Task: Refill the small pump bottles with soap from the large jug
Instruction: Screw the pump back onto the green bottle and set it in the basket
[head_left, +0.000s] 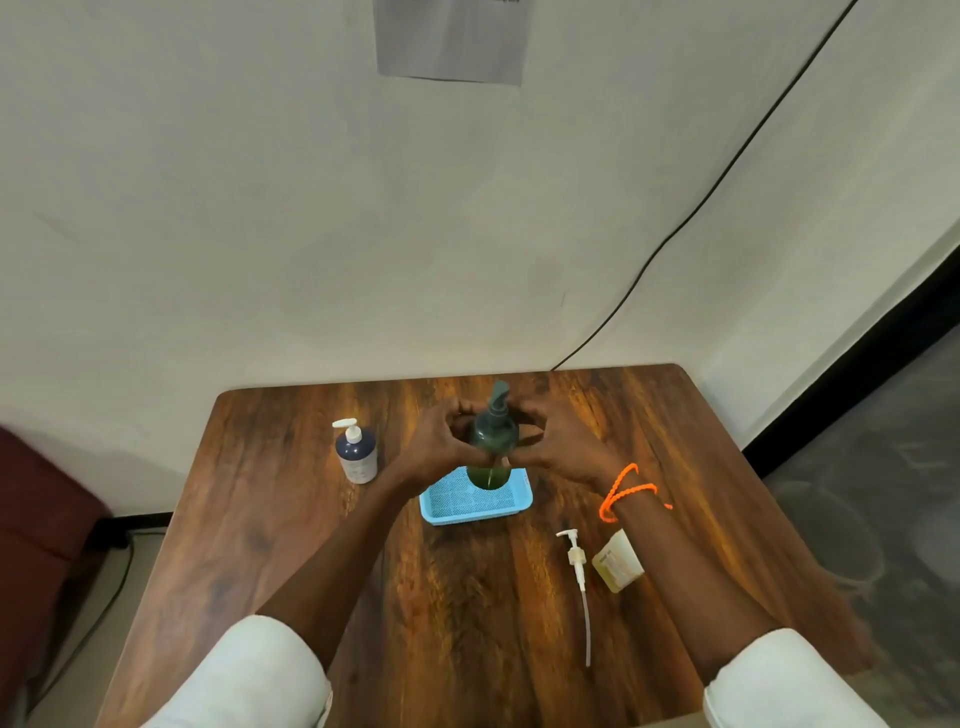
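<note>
A dark green pump bottle (492, 436) stands upright in a light blue mesh tray (457, 501) near the middle of the wooden table. Its pump head is on top, and green liquid shows low in the bottle. My left hand (439, 441) grips the bottle from the left. From the right, my right hand (558, 441) grips it too, fingers curled round its upper body. A navy pump bottle (356, 453) with a white pump stands to the left. A loose white pump with its long tube (579, 587) lies on the table at the right, beside a small yellowish bottle (618, 561).
The wooden table (457, 597) stands against a pale wall with a grey paper sheet (451, 41) taped to it. A black cable (701, 208) runs down the wall behind the table. A dark red seat (36, 525) is at the left. Grey floor lies to the right.
</note>
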